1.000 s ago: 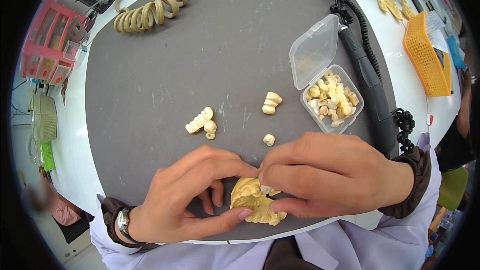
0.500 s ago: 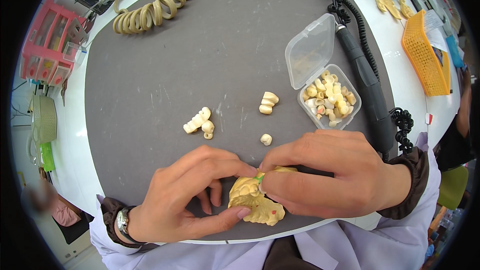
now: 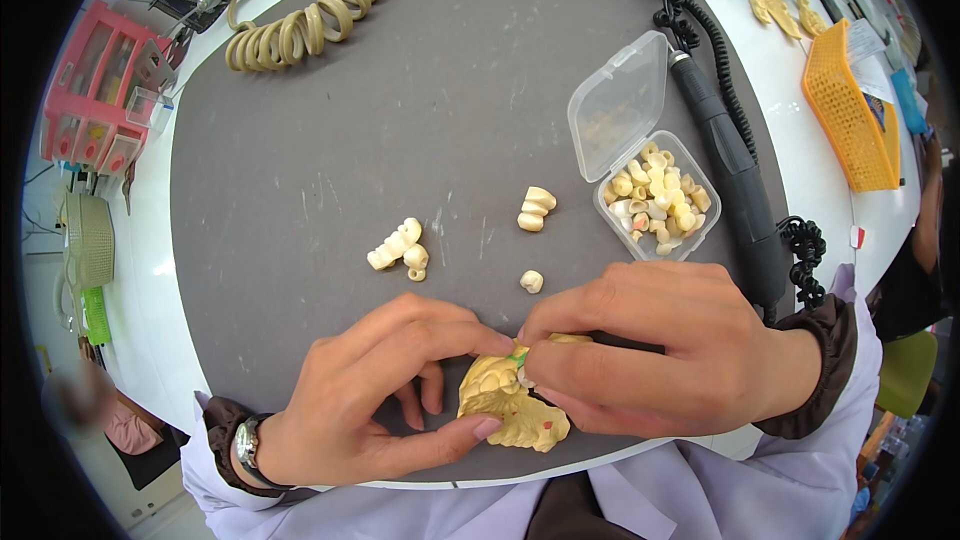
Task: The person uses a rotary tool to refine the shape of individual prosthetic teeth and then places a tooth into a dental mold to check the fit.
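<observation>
A yellow plaster dental cast, with a small green patch and a red spot, sits at the mat's front. My left hand grips its left side with index fingertip and thumb, other fingers curled. My right hand is closed over the cast's right part, fingertips on a small whitish tooth piece, mostly hidden. Beyond my hands lie a joined cluster of cream crown pieces, a three-unit piece and a single crown. An open clear box holds several crowns.
A black handpiece with coiled cord lies right of the box on the grey mat. A beige coiled hose, pink drawer unit, green basket and orange basket stand around. Other people show at both far sides.
Since a second ago, my right fingers have lowered over the tooth piece, covering more of it. The cast shifted slightly. My left hand stays nearly still.
</observation>
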{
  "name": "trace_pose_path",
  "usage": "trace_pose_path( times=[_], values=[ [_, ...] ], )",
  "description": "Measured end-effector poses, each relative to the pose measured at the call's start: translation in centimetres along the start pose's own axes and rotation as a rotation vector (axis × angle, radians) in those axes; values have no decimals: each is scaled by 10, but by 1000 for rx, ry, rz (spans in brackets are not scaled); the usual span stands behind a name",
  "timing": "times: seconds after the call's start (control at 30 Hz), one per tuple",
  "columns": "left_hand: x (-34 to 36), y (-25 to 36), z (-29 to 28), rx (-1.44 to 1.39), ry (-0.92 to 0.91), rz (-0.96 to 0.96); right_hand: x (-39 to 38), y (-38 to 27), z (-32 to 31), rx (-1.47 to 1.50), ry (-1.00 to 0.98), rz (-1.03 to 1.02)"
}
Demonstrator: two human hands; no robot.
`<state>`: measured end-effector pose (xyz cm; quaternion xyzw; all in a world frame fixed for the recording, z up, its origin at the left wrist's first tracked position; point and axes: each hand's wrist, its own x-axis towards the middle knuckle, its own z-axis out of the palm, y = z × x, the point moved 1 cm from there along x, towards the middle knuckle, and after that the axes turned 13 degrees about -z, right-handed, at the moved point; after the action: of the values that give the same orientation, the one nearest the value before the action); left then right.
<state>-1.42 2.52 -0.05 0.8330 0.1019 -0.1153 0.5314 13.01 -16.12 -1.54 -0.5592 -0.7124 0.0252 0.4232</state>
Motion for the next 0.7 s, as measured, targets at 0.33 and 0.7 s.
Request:
trace_pose_path(
  times=[0.33, 0.7],
  values=[
    [1, 0, 0, 2, -2, 7, 0, 0, -1, 13, -14, 22],
    [1, 0, 0, 2, 0, 4, 0, -1, -2, 6, -15, 32]
  ],
)
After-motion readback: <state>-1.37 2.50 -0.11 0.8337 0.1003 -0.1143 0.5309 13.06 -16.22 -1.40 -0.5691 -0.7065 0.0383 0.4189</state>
